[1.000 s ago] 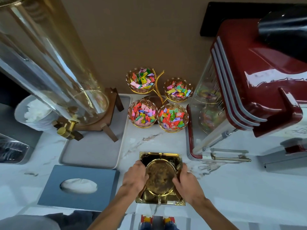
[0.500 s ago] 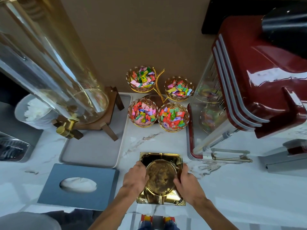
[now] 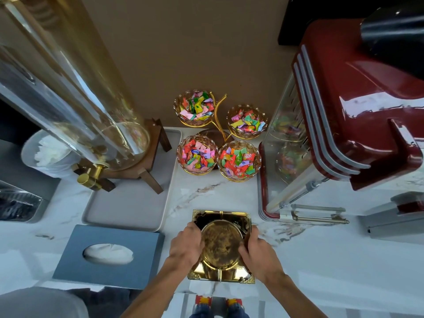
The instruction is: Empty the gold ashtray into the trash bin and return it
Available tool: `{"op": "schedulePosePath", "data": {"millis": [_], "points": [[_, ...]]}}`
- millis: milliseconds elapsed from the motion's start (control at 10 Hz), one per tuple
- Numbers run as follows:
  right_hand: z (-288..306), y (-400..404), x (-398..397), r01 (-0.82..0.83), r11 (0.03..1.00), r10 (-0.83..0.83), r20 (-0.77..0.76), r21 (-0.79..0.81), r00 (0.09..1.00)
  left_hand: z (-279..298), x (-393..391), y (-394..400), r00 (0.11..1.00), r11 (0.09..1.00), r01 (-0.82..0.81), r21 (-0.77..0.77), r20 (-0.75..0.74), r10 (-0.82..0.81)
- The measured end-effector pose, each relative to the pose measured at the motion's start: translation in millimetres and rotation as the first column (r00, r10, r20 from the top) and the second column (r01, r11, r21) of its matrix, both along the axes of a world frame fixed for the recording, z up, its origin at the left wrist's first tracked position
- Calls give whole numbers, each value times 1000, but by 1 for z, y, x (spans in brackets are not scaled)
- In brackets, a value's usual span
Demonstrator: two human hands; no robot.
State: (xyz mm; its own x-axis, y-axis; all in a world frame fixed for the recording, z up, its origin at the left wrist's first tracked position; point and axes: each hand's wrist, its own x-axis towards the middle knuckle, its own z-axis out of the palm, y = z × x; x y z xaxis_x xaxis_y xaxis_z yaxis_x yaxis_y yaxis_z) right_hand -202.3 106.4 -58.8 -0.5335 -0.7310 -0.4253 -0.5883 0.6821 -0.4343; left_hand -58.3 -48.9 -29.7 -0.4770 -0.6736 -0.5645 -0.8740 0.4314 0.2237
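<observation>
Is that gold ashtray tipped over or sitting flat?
Flat: the gold ashtray rests level on the marble counter, its bowl facing up.

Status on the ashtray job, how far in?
Early, or possibly the end: it can't be told. Both hands, left and right, grip the gold ashtray by its sides on the marble counter. No trash bin in view. The dish looks stained, so emptying probably remains, then the return.

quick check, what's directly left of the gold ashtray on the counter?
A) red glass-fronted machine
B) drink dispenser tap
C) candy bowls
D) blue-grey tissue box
D: the tissue box lies flat just left of the ashtray, which the left hand and right hand grip at its sides; the candy bowls stand behind it.
</observation>
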Motion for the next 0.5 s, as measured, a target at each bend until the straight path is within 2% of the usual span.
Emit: {"op": "schedulePosePath", "data": {"millis": [200, 300, 500], "points": [[1, 3, 0, -35, 999, 36, -64, 15, 997, -1, 3, -3, 1000, 1000, -7, 21, -5, 7], [0, 6, -1, -27, 1000, 27, -42, -1, 999, 1, 10, -5, 1000, 998, -9, 56, -13, 10], [0, 10, -7, 17, 1000, -17, 13, 3, 1000, 2, 26, -1, 988, 985, -143, 101, -51, 149]]}}
